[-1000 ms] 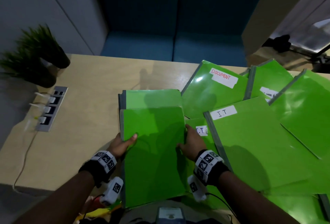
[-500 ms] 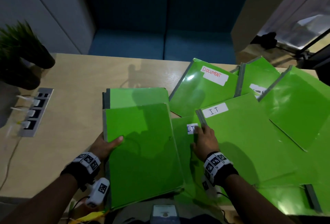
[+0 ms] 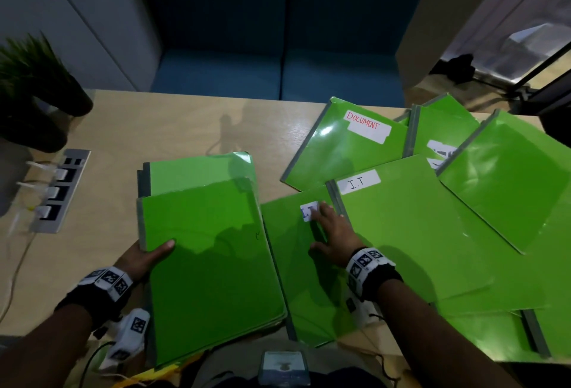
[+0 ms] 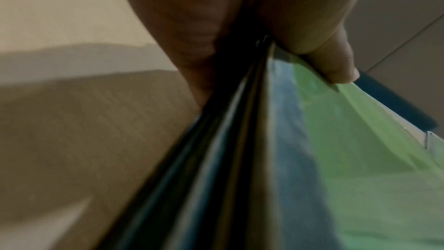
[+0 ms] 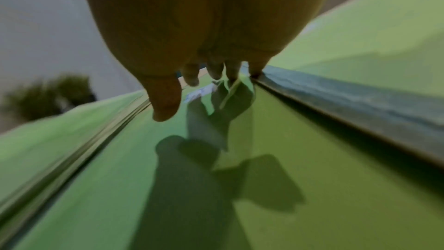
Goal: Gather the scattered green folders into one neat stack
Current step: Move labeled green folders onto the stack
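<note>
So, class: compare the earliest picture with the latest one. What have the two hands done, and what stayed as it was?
The right hand let go of the gathered stack's right edge and moved right onto the small I.T folder, its fingers now by that folder's label. The left hand kept gripping the stack's left edge, thumb on top. The DOCUMENT folder and the large I.T folder stayed scattered.

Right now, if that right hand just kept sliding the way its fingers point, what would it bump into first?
The right hand points away from the person, fingertips at the small I.T label of the folder under it. Going on, it would probably meet the grey spine edge of the big I.T folder overlapping it, though depth is unclear.
</note>
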`<control>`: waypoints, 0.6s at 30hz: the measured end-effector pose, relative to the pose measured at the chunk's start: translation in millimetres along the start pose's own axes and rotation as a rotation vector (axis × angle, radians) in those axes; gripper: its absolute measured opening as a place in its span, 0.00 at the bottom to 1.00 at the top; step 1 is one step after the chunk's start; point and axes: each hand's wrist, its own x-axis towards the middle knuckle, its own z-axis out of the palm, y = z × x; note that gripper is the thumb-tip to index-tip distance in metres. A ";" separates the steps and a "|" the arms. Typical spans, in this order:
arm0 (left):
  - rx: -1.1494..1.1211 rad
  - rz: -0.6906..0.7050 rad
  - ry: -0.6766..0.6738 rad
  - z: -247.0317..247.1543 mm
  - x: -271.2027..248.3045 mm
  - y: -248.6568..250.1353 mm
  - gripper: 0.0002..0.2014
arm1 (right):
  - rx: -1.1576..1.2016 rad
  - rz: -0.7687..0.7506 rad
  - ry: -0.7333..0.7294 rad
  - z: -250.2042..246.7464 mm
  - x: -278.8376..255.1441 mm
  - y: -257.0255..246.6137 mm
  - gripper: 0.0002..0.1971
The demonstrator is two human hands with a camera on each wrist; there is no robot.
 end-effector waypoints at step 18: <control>-0.007 -0.033 0.014 -10.3 12.4 -16.0 0.29 | 0.155 0.913 0.369 -75.5 -61.7 138.5 0.60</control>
